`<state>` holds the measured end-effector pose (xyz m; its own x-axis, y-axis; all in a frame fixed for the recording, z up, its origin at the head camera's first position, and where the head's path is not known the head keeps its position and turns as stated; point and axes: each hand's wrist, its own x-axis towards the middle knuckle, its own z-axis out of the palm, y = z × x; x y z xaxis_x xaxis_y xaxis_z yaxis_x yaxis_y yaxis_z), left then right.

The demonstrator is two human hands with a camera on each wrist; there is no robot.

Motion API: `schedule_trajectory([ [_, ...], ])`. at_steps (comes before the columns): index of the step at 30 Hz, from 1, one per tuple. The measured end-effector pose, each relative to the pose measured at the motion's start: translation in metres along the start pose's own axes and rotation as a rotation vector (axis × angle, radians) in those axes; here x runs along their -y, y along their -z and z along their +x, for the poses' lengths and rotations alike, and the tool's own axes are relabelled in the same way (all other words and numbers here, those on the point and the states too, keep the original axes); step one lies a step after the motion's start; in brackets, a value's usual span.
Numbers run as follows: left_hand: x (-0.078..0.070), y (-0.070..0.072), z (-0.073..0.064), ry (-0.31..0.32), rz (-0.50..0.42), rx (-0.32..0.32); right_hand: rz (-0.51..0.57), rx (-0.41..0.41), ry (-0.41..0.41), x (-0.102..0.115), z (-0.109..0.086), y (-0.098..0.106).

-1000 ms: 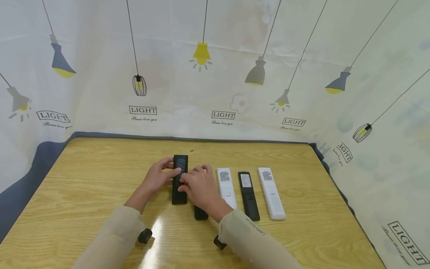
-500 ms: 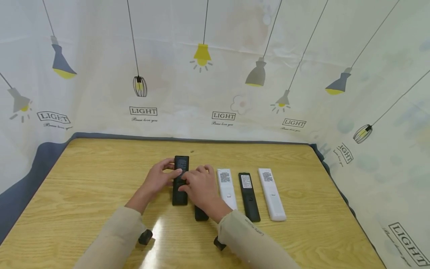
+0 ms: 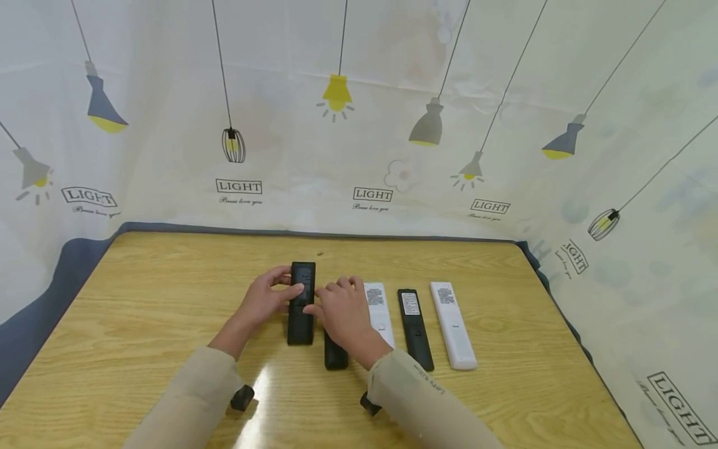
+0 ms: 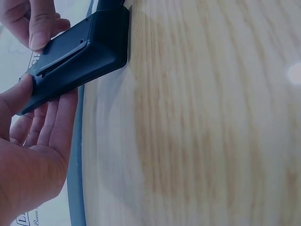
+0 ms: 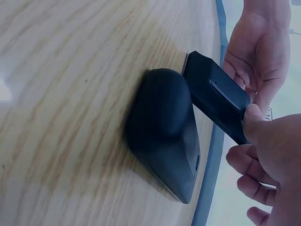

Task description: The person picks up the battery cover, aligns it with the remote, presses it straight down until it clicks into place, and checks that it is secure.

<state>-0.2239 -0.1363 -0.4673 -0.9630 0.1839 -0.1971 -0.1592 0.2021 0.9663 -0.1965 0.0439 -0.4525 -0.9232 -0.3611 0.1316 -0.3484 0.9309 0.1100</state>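
A black remote control [image 3: 301, 327] is tilted back side up, its near end on the wooden table. My left hand [image 3: 265, 298] holds it from the left, thumb on top and fingers underneath, as the left wrist view also shows. From the other side my right hand [image 3: 344, 315] touches the remote's back with its thumb, at the battery cover [image 5: 231, 88]. Its other fingers are loosely bent and look clear of the remote in the right wrist view. Below this hand lies a second black remote [image 3: 335, 355], partly hidden by it.
To the right lie a white remote [image 3: 376, 298], partly behind the right hand, another black remote [image 3: 416, 330] and another white remote [image 3: 454, 327], all back side up. A printed cloth [image 3: 291, 212] stands behind the table. Black wrist devices [image 3: 243, 397] hang under both sleeves.
My right hand has shifted slightly right, its index finger leaving the remote's face while the thumb stays on it. The left hand and the remote have hardly moved.
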Motion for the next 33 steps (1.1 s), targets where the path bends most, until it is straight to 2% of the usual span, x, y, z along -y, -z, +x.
schedule_trajectory([
  [5,0.0003,-0.0008,-0.0009,-0.005,0.003,0.0,0.049,0.014,0.0,-0.0009,0.0009,0.0002],
  [15,-0.0015,-0.0015,-0.0047,0.003,0.009,-0.003,0.261,0.042,-0.027,-0.0032,0.0044,-0.0025],
  [33,0.0032,-0.0033,0.0001,0.007,0.013,-0.004,0.29,0.055,-0.063,-0.0023,0.0069,-0.0047],
])
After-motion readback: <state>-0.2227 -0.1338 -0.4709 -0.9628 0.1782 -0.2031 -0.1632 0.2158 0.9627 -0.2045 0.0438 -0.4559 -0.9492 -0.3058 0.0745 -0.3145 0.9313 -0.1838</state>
